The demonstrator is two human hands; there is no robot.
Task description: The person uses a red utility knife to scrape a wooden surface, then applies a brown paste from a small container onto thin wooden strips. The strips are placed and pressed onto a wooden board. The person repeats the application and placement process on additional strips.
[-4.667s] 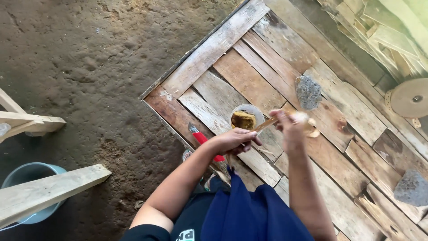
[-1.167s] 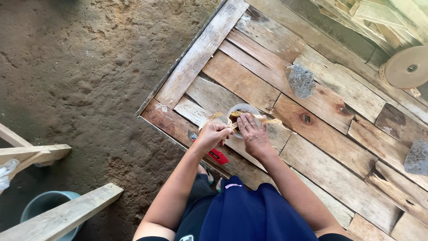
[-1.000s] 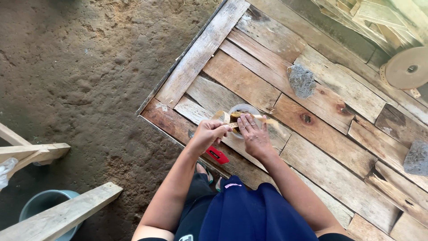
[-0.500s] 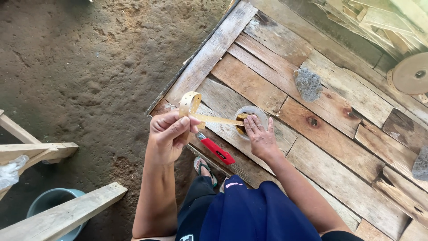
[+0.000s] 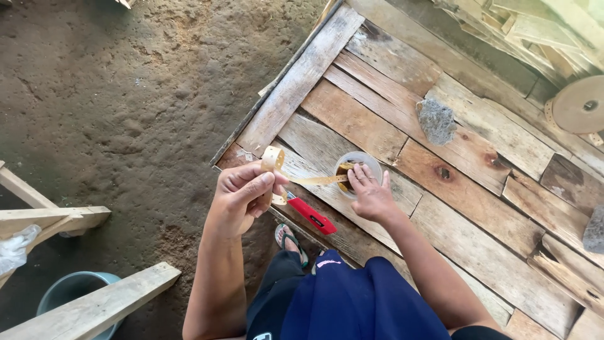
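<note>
My left hand point(image 5: 239, 196) is raised off the bench and pinches one end of a thin tan strip point(image 5: 301, 179) dotted with small holes; that end curls into a loop above my fingers. The strip stretches right to a small clear plastic cup point(image 5: 367, 160) of brownish stuff standing on the rough plank bench point(image 5: 453, 189). My right hand point(image 5: 372, 195) rests at the cup, fingertips pressing the strip's other end at its rim. A red utility knife point(image 5: 313, 215) lies on the planks between my two hands.
Two grey stones point(image 5: 438, 121) point(image 5: 594, 230) sit on the planks. A round wooden disc point(image 5: 580, 104) and stacked wood offcuts point(image 5: 535, 28) lie at the top right. On the dirt floor at left are a timber frame point(image 5: 56, 217), a loose beam point(image 5: 94, 308) and a grey bucket point(image 5: 66, 291).
My left hand has drawn the strip out of the cup, leftward and up off the bench, while my right hand stayed at the cup's rim. The strip now hangs taut between them.
</note>
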